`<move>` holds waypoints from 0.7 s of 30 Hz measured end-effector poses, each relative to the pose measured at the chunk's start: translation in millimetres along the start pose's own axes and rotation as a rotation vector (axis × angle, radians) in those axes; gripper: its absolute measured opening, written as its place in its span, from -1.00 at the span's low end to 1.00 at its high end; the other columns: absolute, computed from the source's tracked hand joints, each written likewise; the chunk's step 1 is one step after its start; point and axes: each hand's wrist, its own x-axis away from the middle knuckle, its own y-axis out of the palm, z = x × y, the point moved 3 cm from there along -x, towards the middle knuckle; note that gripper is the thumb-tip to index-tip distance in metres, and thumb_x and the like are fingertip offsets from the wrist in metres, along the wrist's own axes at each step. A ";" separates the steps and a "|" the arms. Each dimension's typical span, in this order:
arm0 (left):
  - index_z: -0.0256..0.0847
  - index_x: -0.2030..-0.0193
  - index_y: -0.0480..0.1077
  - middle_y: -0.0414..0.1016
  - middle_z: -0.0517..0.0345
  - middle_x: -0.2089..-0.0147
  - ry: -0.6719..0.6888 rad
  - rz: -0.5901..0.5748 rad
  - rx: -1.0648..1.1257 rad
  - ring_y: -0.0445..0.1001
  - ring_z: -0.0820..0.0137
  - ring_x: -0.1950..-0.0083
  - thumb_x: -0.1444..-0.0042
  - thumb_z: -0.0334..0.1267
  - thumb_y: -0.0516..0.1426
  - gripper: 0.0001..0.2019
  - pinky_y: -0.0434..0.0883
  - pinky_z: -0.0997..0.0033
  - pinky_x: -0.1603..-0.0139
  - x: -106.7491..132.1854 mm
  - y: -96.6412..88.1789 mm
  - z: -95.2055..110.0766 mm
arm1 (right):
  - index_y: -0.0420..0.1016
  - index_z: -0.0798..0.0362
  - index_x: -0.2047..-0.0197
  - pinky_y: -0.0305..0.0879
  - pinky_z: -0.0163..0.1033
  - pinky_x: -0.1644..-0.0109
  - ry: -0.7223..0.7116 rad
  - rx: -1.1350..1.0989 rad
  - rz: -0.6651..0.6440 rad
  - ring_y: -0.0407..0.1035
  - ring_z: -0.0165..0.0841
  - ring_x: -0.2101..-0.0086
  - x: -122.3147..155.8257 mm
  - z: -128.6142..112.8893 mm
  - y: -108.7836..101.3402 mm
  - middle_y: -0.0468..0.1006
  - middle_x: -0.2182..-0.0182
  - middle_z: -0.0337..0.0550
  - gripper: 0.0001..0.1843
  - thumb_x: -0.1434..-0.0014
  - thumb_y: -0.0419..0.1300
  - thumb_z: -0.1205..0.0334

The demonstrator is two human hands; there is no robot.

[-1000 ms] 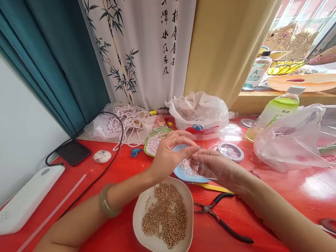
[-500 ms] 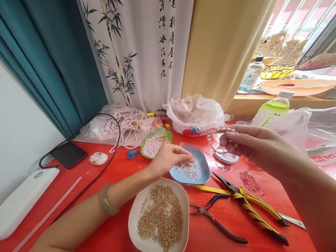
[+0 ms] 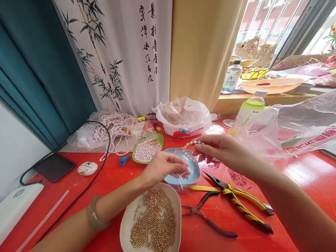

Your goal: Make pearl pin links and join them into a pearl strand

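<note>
My right hand (image 3: pixel 222 150) is closed on a short strand of pale pearls (image 3: pixel 188 151), held just above the far rim of a small blue dish (image 3: pixel 195 172). My left hand (image 3: pixel 164 166) hovers over the same dish with its fingertips pinched together; a fine thread or pin seems to hang from them, too thin to name. A green bangle (image 3: pixel 93 218) sits on my left wrist. A white dish of gold beads (image 3: pixel 153 222) lies in front of the blue dish.
Yellow-handled pliers (image 3: pixel 239 202) and dark pliers (image 3: pixel 205 214) lie right of the gold beads. A green tray of pearls (image 3: pixel 147 148), pearl strands (image 3: pixel 115 129), plastic bags (image 3: pixel 184 116) (image 3: pixel 295 129), a green bottle (image 3: pixel 247 110), a phone (image 3: pixel 54 166) and a black cable (image 3: pixel 84 187) ring the red table (image 3: pixel 310 180).
My right hand drew away from my left with the pearl strand, swung right, and has come back above the blue dish. My left hand dropped to the dish. The view panned right.
</note>
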 end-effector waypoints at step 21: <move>-0.28 0.16 0.41 0.53 -0.03 0.20 0.107 -0.068 0.136 0.51 0.33 0.25 0.16 -0.36 0.22 -0.66 0.36 0.43 0.30 1.8 1.0 9.0 | 0.44 0.01 0.14 0.27 -0.24 0.39 -0.138 0.480 0.409 0.38 -0.37 0.44 6.7 -4.4 -6.9 0.51 0.28 -0.15 -0.72 -0.06 0.08 0.19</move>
